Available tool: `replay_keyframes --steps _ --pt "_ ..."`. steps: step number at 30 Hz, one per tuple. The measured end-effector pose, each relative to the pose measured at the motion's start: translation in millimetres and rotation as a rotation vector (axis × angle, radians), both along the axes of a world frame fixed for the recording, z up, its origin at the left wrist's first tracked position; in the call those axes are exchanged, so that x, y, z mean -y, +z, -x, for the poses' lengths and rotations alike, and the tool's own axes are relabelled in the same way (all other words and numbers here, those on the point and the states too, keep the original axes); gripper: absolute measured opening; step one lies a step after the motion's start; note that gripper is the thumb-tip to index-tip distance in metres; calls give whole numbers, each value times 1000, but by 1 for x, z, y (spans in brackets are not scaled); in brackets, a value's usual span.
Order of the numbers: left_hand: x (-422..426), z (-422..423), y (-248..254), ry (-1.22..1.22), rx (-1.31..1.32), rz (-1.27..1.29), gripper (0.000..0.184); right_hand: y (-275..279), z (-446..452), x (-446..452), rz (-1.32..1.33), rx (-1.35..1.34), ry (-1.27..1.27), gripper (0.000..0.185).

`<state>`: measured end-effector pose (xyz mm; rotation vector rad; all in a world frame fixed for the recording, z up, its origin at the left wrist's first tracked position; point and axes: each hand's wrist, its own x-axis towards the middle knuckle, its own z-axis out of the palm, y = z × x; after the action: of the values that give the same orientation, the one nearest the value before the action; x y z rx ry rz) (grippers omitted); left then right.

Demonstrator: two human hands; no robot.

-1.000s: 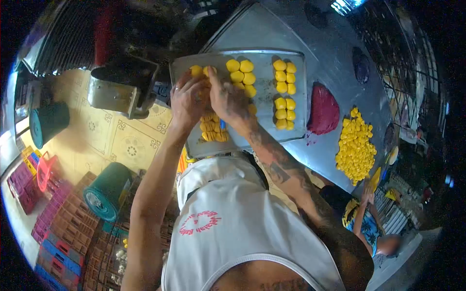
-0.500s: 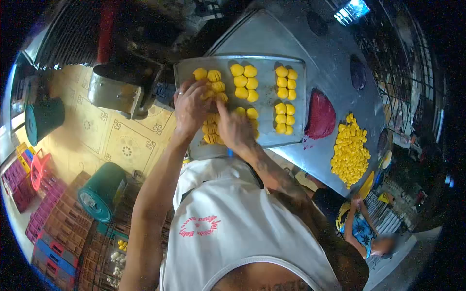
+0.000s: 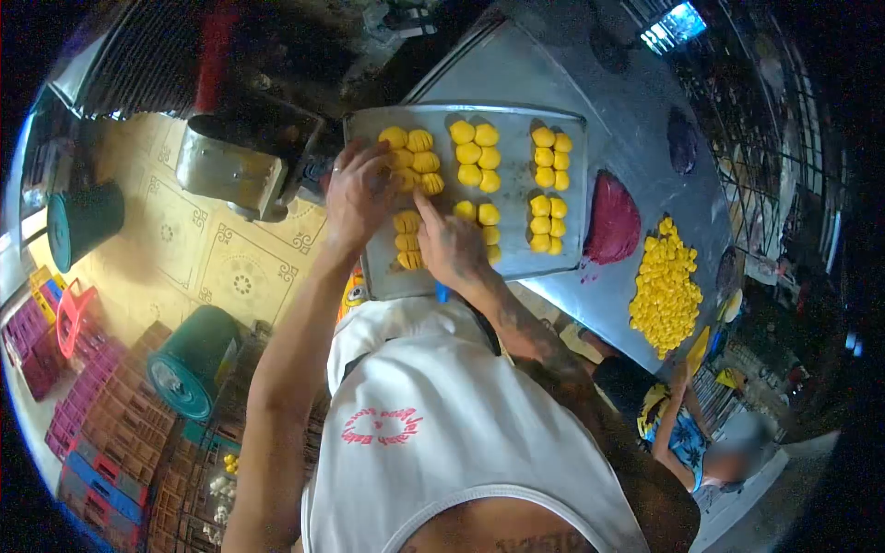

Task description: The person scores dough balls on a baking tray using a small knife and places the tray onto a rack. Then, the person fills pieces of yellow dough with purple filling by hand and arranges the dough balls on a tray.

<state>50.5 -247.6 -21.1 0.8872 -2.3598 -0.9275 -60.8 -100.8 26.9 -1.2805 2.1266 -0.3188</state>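
A metal tray (image 3: 516, 263) holds grouped yellow dough balls (image 3: 477, 155); those in the left column show scored lines. Over the left edge of the upper-left group, my left hand (image 3: 361, 195) has its fingers bent and slightly apart, touching the dough and hiding part of it. Just below that group is my right hand (image 3: 452, 247), its index finger stretched to the lowest scored ball (image 3: 431, 184). The other fingers are curled, and what they hold is hidden. A small blue thing (image 3: 442, 293) shows below this hand.
Right of the tray, a red-purple dough mass (image 3: 613, 219) and a pile of yellow pieces (image 3: 664, 290) lie on the metal table (image 3: 636, 120). Another person (image 3: 682, 433) is at lower right. On the left are a metal machine (image 3: 226, 170), green bins (image 3: 194, 359) and stacked crates (image 3: 106, 442).
Both hands have moved down from the top of the upper-left group. More scored balls are now uncovered there. The right index finger has come to the group's lowest ball.
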Motion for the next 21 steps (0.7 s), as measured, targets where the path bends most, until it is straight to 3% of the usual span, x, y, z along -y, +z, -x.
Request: replay_keyframes --steps 2,5,7,10,15,19,21 --pt "4 -1 -4 1 42 19 37 -1 1 11 70 -48 -15 52" --pt "1 -2 -5 20 72 9 36 -15 9 58 521 -53 -117 52" --pt "-9 -6 -3 33 53 -27 36 -34 11 64 346 -97 -67 53" --pt "1 0 -1 61 127 -47 36 -15 -8 18 159 -92 -45 52" --pt "6 -6 -8 13 38 -106 31 6 -14 24 258 -73 -60 53" --pt "2 -13 -3 -54 50 -54 28 -31 0 69 320 -174 -29 50" --pt "1 -8 0 52 65 -56 28 -25 -10 45 313 -150 -46 49"
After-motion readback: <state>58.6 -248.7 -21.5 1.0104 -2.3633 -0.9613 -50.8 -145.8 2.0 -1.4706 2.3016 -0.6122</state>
